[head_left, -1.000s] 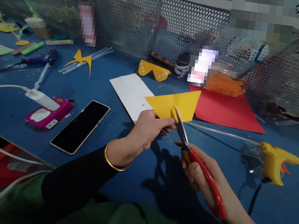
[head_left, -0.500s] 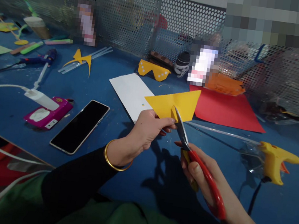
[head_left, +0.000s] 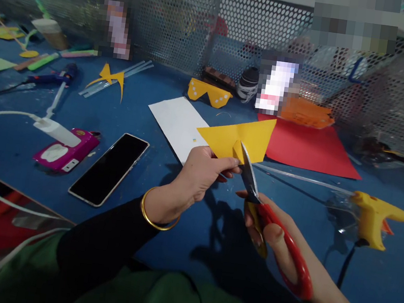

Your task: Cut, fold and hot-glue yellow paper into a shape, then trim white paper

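So — left grip (head_left: 201, 172) closed on yellow paper (head_left: 226, 137)

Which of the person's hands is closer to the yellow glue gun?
The right hand. It holds the scissors, to the left of the yellow glue gun; the left hand is farther left, pinching the yellow paper.

The surface (head_left: 158, 255) is blue, the scissors (head_left: 295, 258) have red and yellow handles, the paper mask (head_left: 215, 95) is yellow (with pale spots), and the power strip (head_left: 79, 150) is magenta and white.
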A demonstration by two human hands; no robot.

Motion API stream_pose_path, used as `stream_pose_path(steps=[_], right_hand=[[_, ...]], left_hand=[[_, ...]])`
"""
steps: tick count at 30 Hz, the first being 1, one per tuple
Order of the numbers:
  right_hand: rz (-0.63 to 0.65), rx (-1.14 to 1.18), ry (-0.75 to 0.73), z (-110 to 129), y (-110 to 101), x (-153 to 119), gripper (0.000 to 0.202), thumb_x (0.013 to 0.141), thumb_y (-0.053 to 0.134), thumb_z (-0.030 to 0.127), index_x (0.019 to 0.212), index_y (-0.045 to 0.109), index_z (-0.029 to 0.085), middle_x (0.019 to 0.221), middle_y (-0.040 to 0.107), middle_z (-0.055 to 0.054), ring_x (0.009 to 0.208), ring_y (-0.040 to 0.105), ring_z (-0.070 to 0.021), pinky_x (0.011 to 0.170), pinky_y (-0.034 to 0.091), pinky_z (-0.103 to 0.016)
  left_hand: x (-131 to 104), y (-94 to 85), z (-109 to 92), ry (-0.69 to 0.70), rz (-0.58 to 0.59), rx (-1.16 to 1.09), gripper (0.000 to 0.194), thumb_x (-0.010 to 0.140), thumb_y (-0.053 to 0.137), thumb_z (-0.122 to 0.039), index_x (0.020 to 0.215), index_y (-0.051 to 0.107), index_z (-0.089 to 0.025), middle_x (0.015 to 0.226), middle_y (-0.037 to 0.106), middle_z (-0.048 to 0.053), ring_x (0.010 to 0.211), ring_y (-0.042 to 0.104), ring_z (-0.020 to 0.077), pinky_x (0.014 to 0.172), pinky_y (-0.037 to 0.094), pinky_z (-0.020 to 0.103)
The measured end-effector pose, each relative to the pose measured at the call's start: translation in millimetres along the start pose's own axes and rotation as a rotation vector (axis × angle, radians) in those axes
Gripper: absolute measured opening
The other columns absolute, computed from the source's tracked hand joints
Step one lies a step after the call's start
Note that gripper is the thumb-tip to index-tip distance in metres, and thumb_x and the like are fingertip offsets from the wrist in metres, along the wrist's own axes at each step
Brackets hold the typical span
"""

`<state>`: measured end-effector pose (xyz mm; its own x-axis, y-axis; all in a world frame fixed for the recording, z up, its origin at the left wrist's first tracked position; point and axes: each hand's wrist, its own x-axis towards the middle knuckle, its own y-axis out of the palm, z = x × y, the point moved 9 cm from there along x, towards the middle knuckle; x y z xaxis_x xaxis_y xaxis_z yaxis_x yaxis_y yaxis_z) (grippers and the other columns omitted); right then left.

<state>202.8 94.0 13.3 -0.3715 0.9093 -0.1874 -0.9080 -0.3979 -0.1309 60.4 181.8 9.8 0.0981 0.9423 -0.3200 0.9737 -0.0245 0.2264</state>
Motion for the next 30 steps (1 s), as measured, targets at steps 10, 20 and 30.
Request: stream_pose_path(steps=[10,20,30], right_hand=[[0.006,-0.021,-0.012,0.4,0.1,-0.9,0.072,0.090,0.042,0.076,0.135,0.047,0.020,0.081,0.051,0.000,0.059,0.041,-0.0117,0.051,0.034,-0.028],[-0.015,-0.018,0.013,-4.1,-0.8,-0.8,0.071,0.090,0.045,0.075,0.134,0.049,0.019,0.076,0.048,0.001,0.057,0.039,-0.0116,0.050,0.033,-0.028],[-0.012,0.035,0.053,-5.5,1.4,-1.2,0.070,0.089,0.047,0.074,0.133,0.049,0.019,0.077,0.049,0.001,0.057,0.038,-0.0114,0.050,0.032,-0.028]], left_hand=[[-2.1,0.7,-0.6,-0.015,-0.010,-0.016,0.012,0.065,0.075,-0.025,0.068,0.069,-0.015,0.065,0.071,0.003,0.055,0.059,0.0104,0.056,0.044,0.026],[-1.2,1.4,1.3,-0.002,-0.003,0.016,0.015,0.067,0.074,-0.029,0.069,0.069,-0.016,0.070,0.073,0.005,0.058,0.061,0.0116,0.057,0.045,0.028],[-0.7,1.8,1.9,0.000,-0.004,0.011,0.014,0.067,0.074,-0.028,0.069,0.069,-0.015,0.067,0.072,0.004,0.056,0.059,0.0105,0.056,0.045,0.026]])
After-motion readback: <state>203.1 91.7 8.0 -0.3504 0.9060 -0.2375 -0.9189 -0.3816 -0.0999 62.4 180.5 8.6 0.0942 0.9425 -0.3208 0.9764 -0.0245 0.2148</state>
